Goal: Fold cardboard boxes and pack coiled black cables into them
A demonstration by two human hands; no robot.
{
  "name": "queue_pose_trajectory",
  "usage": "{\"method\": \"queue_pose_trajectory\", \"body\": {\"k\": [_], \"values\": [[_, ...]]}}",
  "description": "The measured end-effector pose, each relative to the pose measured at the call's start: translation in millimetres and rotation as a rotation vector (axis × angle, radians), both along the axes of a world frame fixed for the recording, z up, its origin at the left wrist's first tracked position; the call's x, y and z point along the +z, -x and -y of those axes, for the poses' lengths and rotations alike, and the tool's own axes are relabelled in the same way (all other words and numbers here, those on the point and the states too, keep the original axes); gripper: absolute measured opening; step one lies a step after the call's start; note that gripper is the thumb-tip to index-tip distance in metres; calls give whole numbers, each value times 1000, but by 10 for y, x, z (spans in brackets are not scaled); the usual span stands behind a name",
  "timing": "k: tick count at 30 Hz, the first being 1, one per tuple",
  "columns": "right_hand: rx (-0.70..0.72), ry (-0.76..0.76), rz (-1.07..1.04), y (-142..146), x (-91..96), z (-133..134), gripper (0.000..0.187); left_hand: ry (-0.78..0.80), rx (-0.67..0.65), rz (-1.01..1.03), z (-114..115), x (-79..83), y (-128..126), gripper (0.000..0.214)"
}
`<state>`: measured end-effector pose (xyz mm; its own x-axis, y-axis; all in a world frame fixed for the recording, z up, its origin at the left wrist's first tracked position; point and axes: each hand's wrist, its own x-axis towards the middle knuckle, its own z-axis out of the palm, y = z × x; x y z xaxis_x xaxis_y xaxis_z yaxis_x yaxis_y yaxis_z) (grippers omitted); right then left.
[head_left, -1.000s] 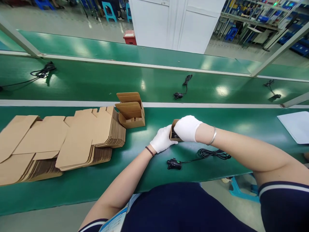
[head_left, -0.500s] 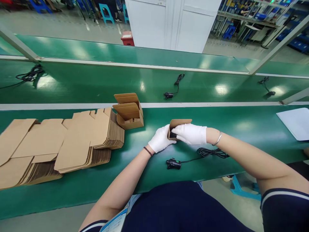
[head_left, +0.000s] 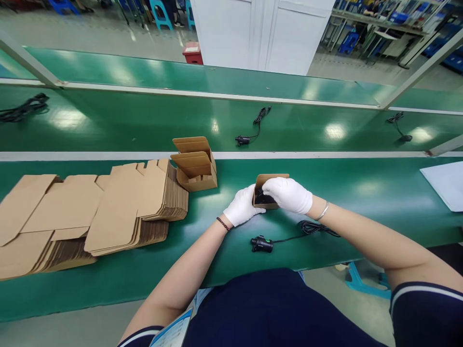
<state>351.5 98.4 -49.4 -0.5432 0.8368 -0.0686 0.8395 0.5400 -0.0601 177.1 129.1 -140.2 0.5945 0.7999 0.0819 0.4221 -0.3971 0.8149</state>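
An open cardboard box [head_left: 270, 206] with its lid flap raised stands on the green bench. My left hand [head_left: 241, 206], in a white glove, is closed around the box's left side. My right hand [head_left: 291, 194], gloved too, reaches over the right of the opening with its fingers curled down into it. Something black [head_left: 263, 197] shows inside the box; the fingertips touching it are partly hidden. Nearer to me on the bench lies a black cylindrical device [head_left: 262, 244] joined to a coiled black cable [head_left: 314, 227].
Flat cardboard blanks [head_left: 119, 212] are stacked on the left. Beside them stand open folded boxes [head_left: 197, 171]. Beyond the white divider strip, another black corded device [head_left: 243, 140] lies on a green surface. A white sheet [head_left: 444, 185] is at the right; metal posts [head_left: 419, 72] slant across the back.
My right hand has shifted slightly up and right, its fingers now more curled, exposing more of the box's black contents. Beyond the divider, the corded devices have moved left.
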Motion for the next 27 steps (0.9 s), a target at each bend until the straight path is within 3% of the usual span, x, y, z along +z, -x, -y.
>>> {"method": "queue_pose_trajectory", "body": {"k": [3,7,12,17,22,27], "values": [[-109,36,-79,21,-38,-16,23,3,-9,13,-8,-4,9,63],[-24,131,-28,2,167,-35,19,33,-20,14,-3,30,14,66],[-35,159,72,-18,462,-62,19,33,-18,8,0,68,13,64],[20,110,166,-15,567,-49,19,-6,-47,4,-15,71,5,56],[60,143,236,116,374,-86,17,30,-62,17,3,41,-7,49],[-111,101,72,158,-16,-62,22,47,-71,15,22,32,9,50]]}}
